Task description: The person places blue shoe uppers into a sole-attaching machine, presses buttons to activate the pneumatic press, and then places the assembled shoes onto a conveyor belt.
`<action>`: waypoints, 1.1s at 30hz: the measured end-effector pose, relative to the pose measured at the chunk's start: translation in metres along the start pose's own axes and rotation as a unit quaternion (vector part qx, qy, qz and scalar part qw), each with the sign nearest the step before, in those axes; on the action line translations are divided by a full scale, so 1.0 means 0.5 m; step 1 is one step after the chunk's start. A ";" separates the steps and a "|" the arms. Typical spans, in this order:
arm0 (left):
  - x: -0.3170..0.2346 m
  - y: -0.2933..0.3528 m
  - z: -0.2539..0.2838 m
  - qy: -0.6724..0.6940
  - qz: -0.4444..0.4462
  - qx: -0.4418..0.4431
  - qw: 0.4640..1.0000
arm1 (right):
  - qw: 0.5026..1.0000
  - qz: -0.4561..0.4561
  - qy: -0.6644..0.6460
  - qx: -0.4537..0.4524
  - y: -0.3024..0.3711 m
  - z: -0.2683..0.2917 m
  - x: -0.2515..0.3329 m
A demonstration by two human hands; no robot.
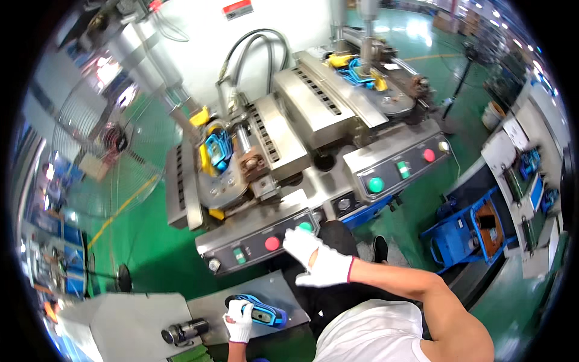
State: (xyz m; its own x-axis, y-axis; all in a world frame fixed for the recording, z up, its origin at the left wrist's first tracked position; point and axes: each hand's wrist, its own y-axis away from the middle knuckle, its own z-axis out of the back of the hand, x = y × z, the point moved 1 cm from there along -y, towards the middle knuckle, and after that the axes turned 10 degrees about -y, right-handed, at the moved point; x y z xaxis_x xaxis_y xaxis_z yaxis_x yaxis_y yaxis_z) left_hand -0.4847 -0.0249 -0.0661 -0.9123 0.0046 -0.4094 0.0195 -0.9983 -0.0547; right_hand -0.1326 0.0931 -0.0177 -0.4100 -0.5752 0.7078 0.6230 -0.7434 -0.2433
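Note:
My left hand point(239, 320), in a white glove, is closed on one end of a blue and black oval piece point(265, 315) with a grey middle. That piece rests on a grey metal shelf point(211, 304) below the machine; I cannot make out its kind. My right hand point(321, 260), also gloved, holds nothing and has its fingers outstretched and thumb apart. Its fingertips are at the green button point(305, 227) of the left control panel point(256, 238); whether they touch is unclear. A red button point(272, 243) sits just left of them.
Blue parts point(219, 148) lie in the left press station, and more blue parts point(356, 73) in the right one. The right control panel point(398, 163) has its own buttons. A black cylindrical tool point(185, 332) lies left of my left hand. A blue cart point(464, 235) stands at right.

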 end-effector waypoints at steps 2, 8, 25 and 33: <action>-0.111 -0.039 0.021 0.009 -0.058 -0.028 0.998 | 0.986 -0.061 -0.133 0.076 0.101 -0.015 0.023; -0.541 -0.132 -0.072 0.162 -0.259 0.042 0.951 | 0.963 -0.119 -0.215 -0.113 0.349 0.000 0.045; -1.090 -0.057 -0.221 0.194 -0.657 0.263 0.680 | 0.336 -0.287 0.248 -0.862 1.211 0.658 0.006; -0.768 -0.054 -0.349 0.136 -0.386 0.322 0.854 | 0.373 -0.676 0.310 -0.555 1.641 0.961 -0.176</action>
State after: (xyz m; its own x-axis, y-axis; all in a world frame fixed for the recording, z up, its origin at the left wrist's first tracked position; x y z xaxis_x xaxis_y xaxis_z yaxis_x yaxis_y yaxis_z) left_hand -0.0635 0.0102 -0.0663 -0.4213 0.6008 -0.6794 -0.8533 -0.5163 0.0726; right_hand 0.7346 -0.3025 0.0389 -0.1387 0.8685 0.4759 -0.9507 0.0179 -0.3097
